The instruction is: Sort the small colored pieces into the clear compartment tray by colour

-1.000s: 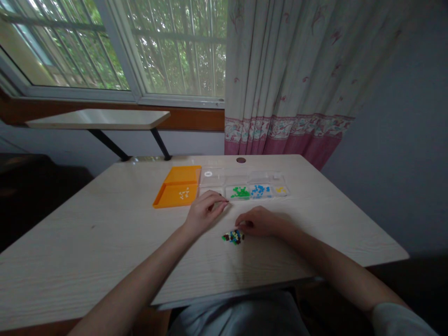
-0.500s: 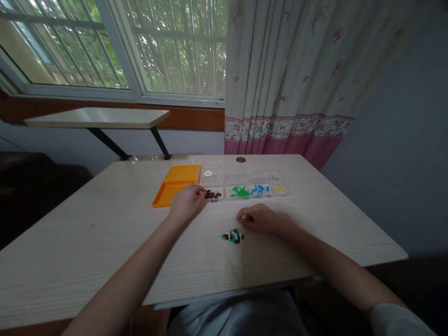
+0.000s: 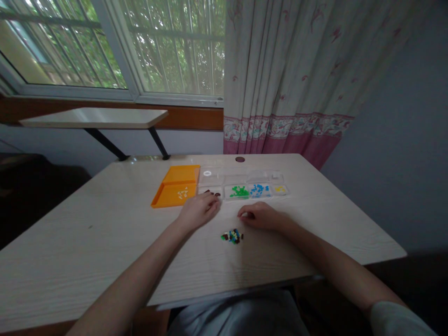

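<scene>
My left hand (image 3: 199, 209) is at the front edge of the clear box with small dark brown pieces (image 3: 217, 194), covering part of it. Its fingers are bent together; whatever they may pinch is too small to make out. Over the table to the right, my right hand (image 3: 259, 216) is curled, thumb and forefinger meeting, with any tiny piece between them not visible. Just in front of it lies a small figure built of tiny brown, blue, green, cream and white bricks (image 3: 232, 236).
Clear boxes hold green pieces (image 3: 240, 191), blue pieces (image 3: 259, 190) and yellow pieces (image 3: 280, 189). Left of them is an open orange case (image 3: 163, 196) with small white pieces (image 3: 182, 192). A raised shelf (image 3: 98, 117) stands at the table's back left.
My left hand has moved right and slightly toward me from the brown pieces, uncovering the white pieces in the orange case. My right hand has hardly moved.
</scene>
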Demonstrator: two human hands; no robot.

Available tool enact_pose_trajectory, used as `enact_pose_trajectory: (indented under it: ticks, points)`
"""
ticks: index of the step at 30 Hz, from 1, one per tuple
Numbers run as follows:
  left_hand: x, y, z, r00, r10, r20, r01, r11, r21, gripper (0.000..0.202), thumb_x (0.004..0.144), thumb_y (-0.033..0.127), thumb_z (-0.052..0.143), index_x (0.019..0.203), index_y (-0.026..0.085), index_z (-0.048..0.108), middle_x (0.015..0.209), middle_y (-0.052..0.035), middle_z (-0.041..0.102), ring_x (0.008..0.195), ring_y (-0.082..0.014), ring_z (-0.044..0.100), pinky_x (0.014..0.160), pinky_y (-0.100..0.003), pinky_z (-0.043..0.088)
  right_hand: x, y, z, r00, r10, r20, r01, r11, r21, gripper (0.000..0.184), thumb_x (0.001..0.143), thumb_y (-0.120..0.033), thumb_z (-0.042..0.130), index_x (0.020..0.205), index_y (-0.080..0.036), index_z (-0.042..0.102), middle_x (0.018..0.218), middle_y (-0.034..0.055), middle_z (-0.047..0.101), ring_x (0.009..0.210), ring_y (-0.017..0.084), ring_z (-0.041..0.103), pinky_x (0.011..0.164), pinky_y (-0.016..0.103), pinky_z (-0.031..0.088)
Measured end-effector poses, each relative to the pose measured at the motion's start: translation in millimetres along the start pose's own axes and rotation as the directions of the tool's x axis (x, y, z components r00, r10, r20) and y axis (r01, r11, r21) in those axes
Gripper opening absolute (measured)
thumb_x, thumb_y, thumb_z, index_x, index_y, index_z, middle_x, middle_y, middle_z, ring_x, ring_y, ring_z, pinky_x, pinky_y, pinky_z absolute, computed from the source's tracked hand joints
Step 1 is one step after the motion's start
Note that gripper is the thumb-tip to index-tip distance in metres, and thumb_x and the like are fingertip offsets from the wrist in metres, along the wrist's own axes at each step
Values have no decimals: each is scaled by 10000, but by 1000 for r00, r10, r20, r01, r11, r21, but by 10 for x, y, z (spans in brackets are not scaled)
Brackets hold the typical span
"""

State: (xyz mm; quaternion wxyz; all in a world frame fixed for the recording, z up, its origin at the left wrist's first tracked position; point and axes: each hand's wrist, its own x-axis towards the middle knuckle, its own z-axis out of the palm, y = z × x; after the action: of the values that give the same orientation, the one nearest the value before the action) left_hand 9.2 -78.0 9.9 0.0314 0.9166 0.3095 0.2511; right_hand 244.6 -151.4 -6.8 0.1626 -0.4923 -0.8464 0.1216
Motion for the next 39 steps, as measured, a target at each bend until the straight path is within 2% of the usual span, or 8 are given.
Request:
enact_pose_trajectory:
  ticks: [3, 8, 14, 21, 25, 29, 34, 39]
  points:
    - [2, 123, 24, 991, 93, 99, -85, 993, -81, 171, 805, 234, 470, 797, 182, 633, 701, -27, 626, 642, -128, 571, 573, -198, 401, -4, 9, -12, 1000, 3, -15, -3, 1000, 5, 179, 779, -236, 530, 914, -197, 642, 623, -4, 632, 545, 94, 529, 561, 189, 357]
    - [-11, 191, 126, 981, 112, 156, -90, 986, -141, 174, 791, 203, 471, 813, 186, 643, 736, -36, 646, 669, -135, 584, 610, -210, 414, 2, -11, 33, 1000, 13, 1, -13, 1000, 15, 169, 774, -234, 538, 894, -210, 655, 623, -13, 633, 544, 88, 532, 556, 180, 358]
    - [-14, 228, 200, 978, 53, 200, 23, 933, -360, 183, 781, 204, 491, 795, 173, 671, 704, -30, 646, 631, -123, 566, 593, -200, 412, 22, -49, 66, 999, -11, -53, 10, 1000, -26, 180, 801, -262, 523, 921, -220, 651, 630, -14, 645, 549, 92, 547, 558, 180, 359]
    - [6, 329, 236, 957, -78, 280, 237, 766, -598, 305, 772, 395, 548, 781, 122, 683, 539, 7, 525, 456, -62, 374, 427, -166, 262, 25, -87, 42, 980, -83, -181, 79, 996, -33, 186, 813, -268, 508, 904, -205, 658, 593, -5, 638, 538, 97, 556, 560, 182, 363]
    - [6, 330, 257, 951, -110, 290, 284, 683, -673, 325, 749, 420, 574, 759, 113, 678, 488, 32, 452, 437, -51, 324, 404, -161, 215, 23, -64, 66, 973, -101, -209, 97, 995, -29, 191, 797, -234, 515, 924, -207, 654, 601, -8, 638, 541, 94, 551, 561, 180, 361]
    - [11, 330, 265, 947, -112, 300, 298, 647, -701, 301, 740, 395, 586, 746, 106, 670, 485, 35, 449, 435, -48, 322, 403, -159, 216, 23, -76, 65, 972, -110, -210, 112, 994, -5, 205, 784, -206, 513, 924, -210, 662, 590, -17, 636, 513, 79, 529, 548, 170, 355]
    - [18, 353, 220, 970, -104, 219, 224, 732, -644, 264, 748, 371, 581, 726, 117, 648, 530, 25, 480, 454, -56, 363, 413, -159, 253, 31, -90, 63, 959, -112, -260, 122, 992, 22, 211, 783, -212, 509, 926, -201, 664, 595, -9, 637, 512, 80, 529, 546, 171, 360]
    - [12, 309, 122, 999, 21, -33, -34, 883, -467, 147, 782, 264, 552, 736, 155, 638, 629, -8, 569, 560, -86, 480, 514, -180, 366, 5, -62, 27, 968, -58, -245, 77, 995, 68, 195, 804, -249, 497, 902, -187, 655, 628, 1, 637, 539, 84, 539, 572, 175, 380]
